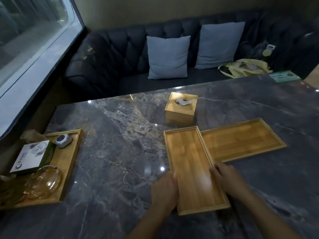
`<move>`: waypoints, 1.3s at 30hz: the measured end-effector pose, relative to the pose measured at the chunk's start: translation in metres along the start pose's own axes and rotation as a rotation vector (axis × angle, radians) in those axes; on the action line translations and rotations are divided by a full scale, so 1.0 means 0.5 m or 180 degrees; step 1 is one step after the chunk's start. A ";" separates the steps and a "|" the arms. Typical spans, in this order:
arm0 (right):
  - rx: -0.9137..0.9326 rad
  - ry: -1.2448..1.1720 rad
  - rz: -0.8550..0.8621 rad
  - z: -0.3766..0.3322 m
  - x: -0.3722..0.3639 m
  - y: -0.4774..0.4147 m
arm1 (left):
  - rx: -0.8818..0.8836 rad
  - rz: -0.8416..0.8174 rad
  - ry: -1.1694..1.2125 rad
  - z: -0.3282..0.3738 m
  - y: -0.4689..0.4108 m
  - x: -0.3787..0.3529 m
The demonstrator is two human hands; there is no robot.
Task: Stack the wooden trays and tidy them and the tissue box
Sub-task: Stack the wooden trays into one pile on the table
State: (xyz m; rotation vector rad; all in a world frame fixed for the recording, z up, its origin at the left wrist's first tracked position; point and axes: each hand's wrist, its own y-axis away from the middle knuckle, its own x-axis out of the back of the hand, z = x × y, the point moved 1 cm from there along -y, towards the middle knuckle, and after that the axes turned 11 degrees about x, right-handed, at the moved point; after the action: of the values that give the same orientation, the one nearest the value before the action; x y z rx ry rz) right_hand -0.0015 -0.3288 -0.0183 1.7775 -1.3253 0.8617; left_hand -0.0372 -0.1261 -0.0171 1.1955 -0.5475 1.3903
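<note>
An empty wooden tray (189, 163) lies lengthwise on the dark marble table (112, 152), right in front of me. My left hand (164, 191) grips its left long edge and my right hand (227, 178) grips its right long edge. A second empty wooden tray (241, 139) lies crosswise just to its right, with its left end touching or slightly under the first tray. Behind both stands a square wooden tissue box (180, 107) with a white tissue poking out of its top.
A third wooden tray (69, 163) at the table's left edge holds a white and green box (32, 156), a grey puck-like gadget (63, 140) and amber glassware (42, 182). A dark sofa (120, 54) with two grey cushions runs behind the table. A green card (284, 76) sits far right.
</note>
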 end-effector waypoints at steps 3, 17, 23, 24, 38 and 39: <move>0.0040 -0.0024 -0.0090 0.018 -0.001 -0.005 | 0.0089 0.0036 0.0122 0.011 0.000 -0.010; 0.0049 -0.0204 -0.0139 0.044 -0.008 -0.024 | 0.0151 0.0223 0.0187 0.009 -0.007 -0.025; 0.0086 -0.0230 -0.0133 0.037 -0.011 -0.024 | 0.0313 -0.0138 0.0273 0.016 -0.015 -0.039; 0.0112 -0.0195 -0.0148 0.033 -0.012 -0.024 | 0.0264 -0.0128 0.0179 0.015 -0.017 -0.039; -0.0483 -0.0545 -0.0059 0.015 -0.016 -0.015 | 0.0725 -0.0215 0.0482 0.031 -0.014 -0.016; -0.0511 -0.0725 -0.0100 0.011 -0.021 -0.013 | 0.0880 -0.0391 0.0591 0.038 -0.014 -0.013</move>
State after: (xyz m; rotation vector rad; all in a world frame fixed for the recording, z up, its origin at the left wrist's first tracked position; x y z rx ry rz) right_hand 0.0026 -0.3275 -0.0308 1.8036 -1.4630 0.5309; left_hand -0.0254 -0.1437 -0.0181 1.2786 -0.1514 1.4849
